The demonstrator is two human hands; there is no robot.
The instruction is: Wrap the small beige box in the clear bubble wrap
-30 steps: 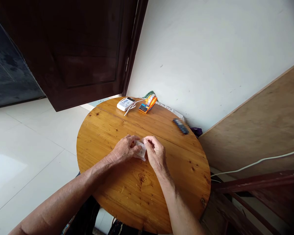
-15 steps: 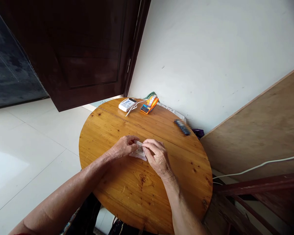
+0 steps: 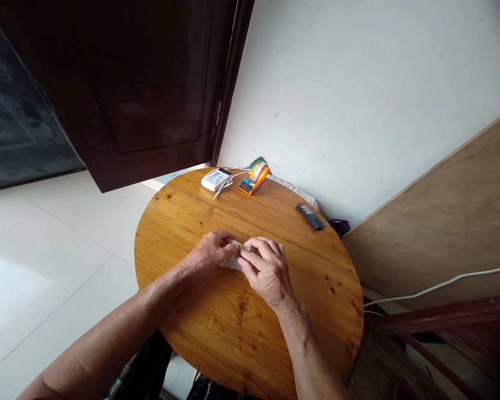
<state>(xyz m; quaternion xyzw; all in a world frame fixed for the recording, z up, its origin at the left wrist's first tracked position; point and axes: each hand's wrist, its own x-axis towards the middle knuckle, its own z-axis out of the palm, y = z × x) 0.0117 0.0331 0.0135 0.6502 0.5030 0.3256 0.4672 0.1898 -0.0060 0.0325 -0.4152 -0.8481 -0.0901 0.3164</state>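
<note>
A small, whitish, crinkled packet [image 3: 231, 264] lies low over the middle of the round wooden table, between my two hands. It looks like thin plastic, but its exact kind is unclear. My left hand [image 3: 211, 250] pinches its left and upper side between thumb and fingers. From the right, my right hand [image 3: 269, 269] grips its right edge with thumb and forefinger, the other fingers curled above. Fingers cover part of the packet, and what it holds cannot be made out.
Toward the back of the wooden table [image 3: 241, 339] are a white box-shaped device [image 3: 215, 180] with a cable and an orange tape dispenser [image 3: 254, 179]. A dark, blurred-out oblong object [image 3: 310, 216] lies at right. The wall and a brown door [image 3: 150, 111] stand behind.
My right thumb and fingers have shifted left over the packet, and its right part now looks folded or lifted, with less of it showing. My left hand has hardly moved.
</note>
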